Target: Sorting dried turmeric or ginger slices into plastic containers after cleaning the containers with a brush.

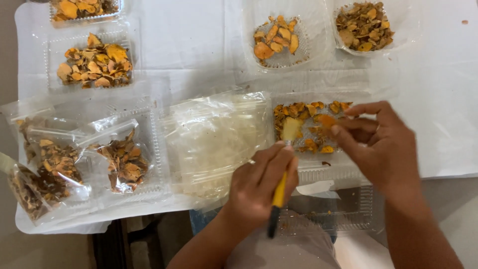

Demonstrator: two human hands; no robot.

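My left hand (261, 185) grips a paintbrush with a yellow and black handle (277, 204); its pale bristles (291, 128) rest in a clear plastic tray (318, 172) of orange-yellow dried slices (311, 117). My right hand (381, 144) hovers over the same tray, fingers pinched on one orange slice (326, 121). Both hands sit at the table's near edge, close together.
A stack of clear plastic bags (214, 137) lies left of the tray. Filled bags of dried slices (122, 159) lie at the left in open clamshell boxes. More trays of slices (94, 65) (276, 42) (363, 26) stand at the back on the white table cover (189, 45).
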